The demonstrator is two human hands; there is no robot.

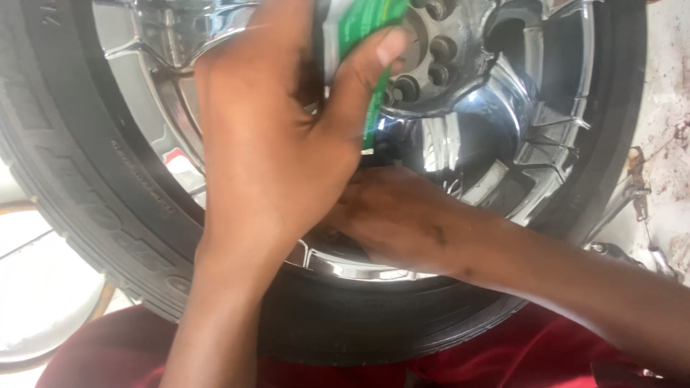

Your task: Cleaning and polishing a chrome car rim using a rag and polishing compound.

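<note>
A chrome wheel in a black tyre fills the view, with dark lug nuts around its hub. My left hand comes up from the bottom left and grips a green and white container in front of the hub, thumb pressed on its side. My right hand reaches in from the right and lies against the lower spokes and rim. Its fingers are hidden behind my left hand, so whether it holds anything does not show.
Red clothing shows under the tyre at the bottom edge. Metal tool parts lie on pale, stained ground right of the tyre. A bright patch with a thin curved hoop is at the lower left.
</note>
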